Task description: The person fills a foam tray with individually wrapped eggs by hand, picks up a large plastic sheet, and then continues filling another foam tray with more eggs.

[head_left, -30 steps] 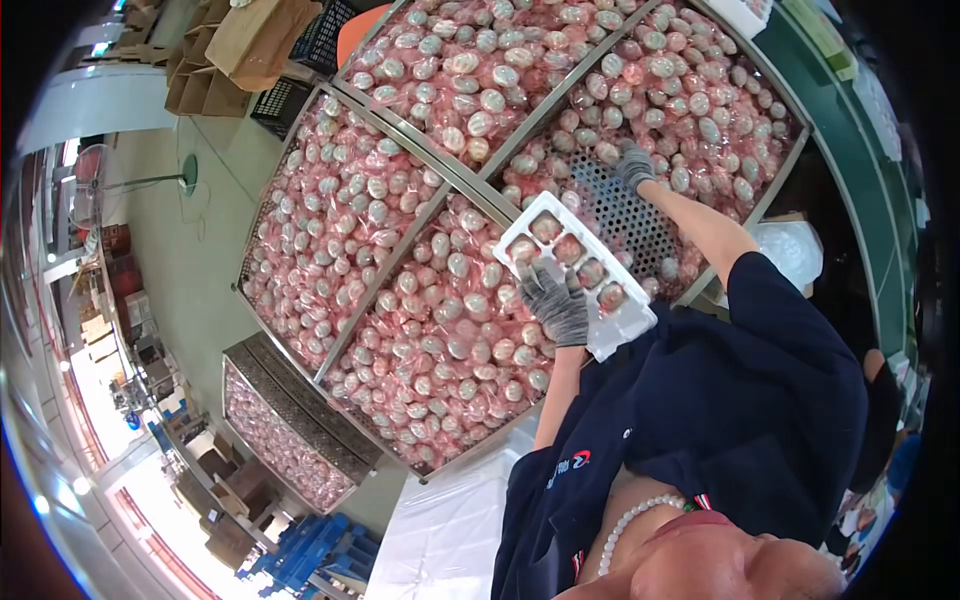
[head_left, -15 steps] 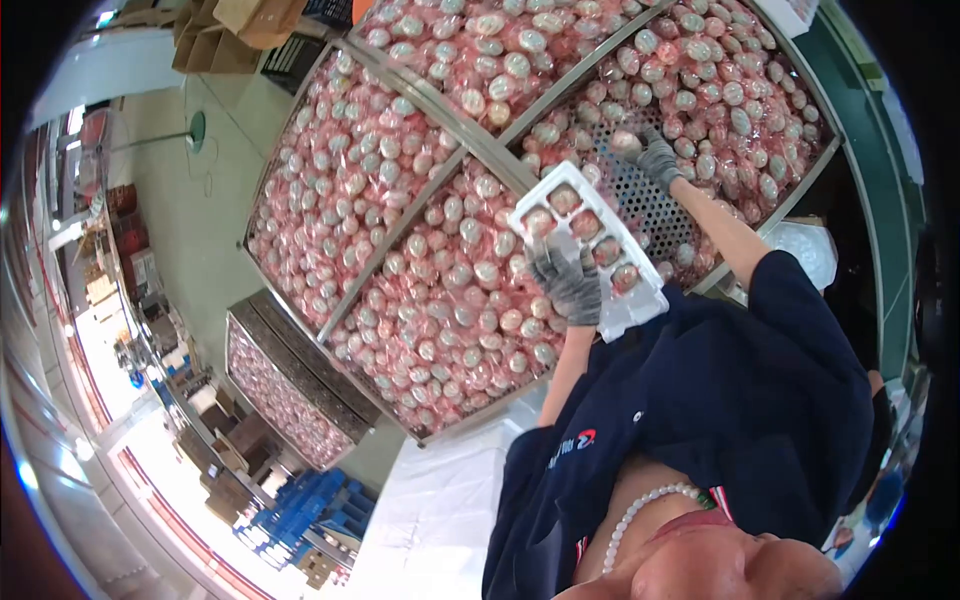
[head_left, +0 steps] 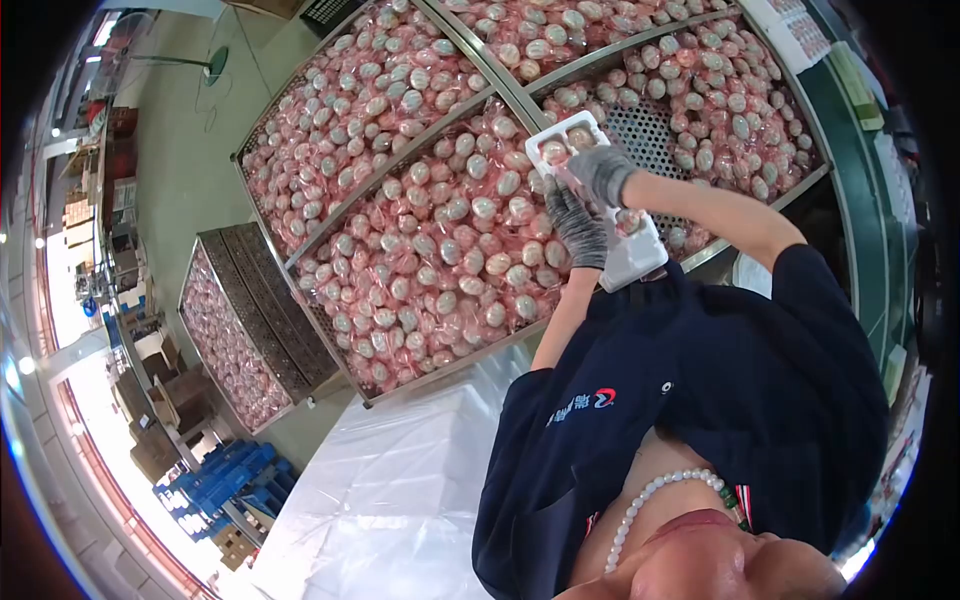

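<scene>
My left hand (head_left: 578,228), in a grey striped glove, grips the left side of a white tray (head_left: 634,262) with round cells. Plastic-wrapped eggs sit in several cells, among them a wrapped egg (head_left: 580,137) at the far end. My right hand (head_left: 604,174), also gloved, is over the middle of the tray with fingers closed, close to my left fingertips. It is on a wrapped egg, mostly hidden by the glove. Under and around the tray lie heaps of wrapped eggs (head_left: 450,240) in a metal-framed bin.
Metal dividers (head_left: 400,150) split the bin; its perforated floor (head_left: 645,135) shows on the right. A lower bin of eggs (head_left: 225,340) stands at left. A white-covered surface (head_left: 400,480) is at front left, with blue pallets (head_left: 225,480) beyond. A green conveyor (head_left: 845,220) runs along the right.
My right hand has moved left from the bin's perforated floor, with a wrapped egg, to above the tray. My left hand has stayed at the tray. The whole view has shifted slightly.
</scene>
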`<state>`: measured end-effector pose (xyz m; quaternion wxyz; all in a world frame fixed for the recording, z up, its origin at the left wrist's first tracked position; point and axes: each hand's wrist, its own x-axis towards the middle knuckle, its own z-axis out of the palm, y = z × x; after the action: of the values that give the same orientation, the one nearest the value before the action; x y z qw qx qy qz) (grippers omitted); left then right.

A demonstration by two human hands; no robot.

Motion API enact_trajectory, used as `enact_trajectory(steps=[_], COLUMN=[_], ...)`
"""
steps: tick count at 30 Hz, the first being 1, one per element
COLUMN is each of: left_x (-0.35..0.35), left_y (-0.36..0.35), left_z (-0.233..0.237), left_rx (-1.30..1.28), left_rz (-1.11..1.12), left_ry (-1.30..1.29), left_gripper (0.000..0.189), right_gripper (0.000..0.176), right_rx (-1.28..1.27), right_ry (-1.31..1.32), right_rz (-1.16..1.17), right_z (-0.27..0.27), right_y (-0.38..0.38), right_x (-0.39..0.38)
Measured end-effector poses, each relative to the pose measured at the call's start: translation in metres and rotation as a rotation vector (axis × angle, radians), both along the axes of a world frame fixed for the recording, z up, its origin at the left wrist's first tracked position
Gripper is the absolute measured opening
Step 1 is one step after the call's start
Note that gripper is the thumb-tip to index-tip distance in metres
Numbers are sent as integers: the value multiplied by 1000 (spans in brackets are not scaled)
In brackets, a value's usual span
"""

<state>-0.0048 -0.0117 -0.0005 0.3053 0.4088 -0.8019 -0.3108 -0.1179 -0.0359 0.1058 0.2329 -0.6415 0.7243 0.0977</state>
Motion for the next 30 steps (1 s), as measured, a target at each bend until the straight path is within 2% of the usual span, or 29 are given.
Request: enact_trajectory(steps=[1,2,5,6,7,9,11,13,15,17,20,22,26,28,29,30], left_x=[2,0,1,4,4,4,3,1,0,0,6,4,2,4,5,4], left_y=[-1,1,-4,-4,-5,-5,-5,-2,4,4,2,2,3,2,1,1], left_z=[2,4,10,12,12,10,-1,2,-10,0,0,0,-16,-14,-13,-6], left_rx=[-47,48,7,0,1,-5,-40,-18,41,195,15,53,148,40,3,84], left_rz=[-77,-15,0,-14,-6,-36,-48,-35,-7,64,-38,-35,2,-80,-109,-73], left_ry=[-78,-87,-23,-28,-15,-52,-91,-28,24,90,35,54,54,-49,-82,-73], left_gripper=[66,65,65,64,64,65,67,67,65,66,67,64,63,64,65,67], right_gripper=[20,16,18,25,25,32,35,28,27,26,25,25,28,31,31,31], right_rx=[92,86,46,93,95,-296,-222,-213,-120,-221,-350,-392,-450,-228,-180,-131], right_ry=[54,120,108,6,20,-275,-230,-77,-56,-133,-186,-246,-170,-541,-556,-568], right_rz=[75,184,285,181,188,72,35,24,18,-74,-175,-287,-280,-534,-587,-641], right_z=[3,-28,-6,4,10,11,-23,-8,-27,-45,-42,-48,-52,-31,-32,-34], right_y=[-9,-18,-26,-20,-14,10,16,14,-3,-7,7,14,18,11,9,8], right_x=[-1,-6,-1,-8,-7,-16,-19,-7,-18,-21,-15,-12,-4,-12,-15,-17])
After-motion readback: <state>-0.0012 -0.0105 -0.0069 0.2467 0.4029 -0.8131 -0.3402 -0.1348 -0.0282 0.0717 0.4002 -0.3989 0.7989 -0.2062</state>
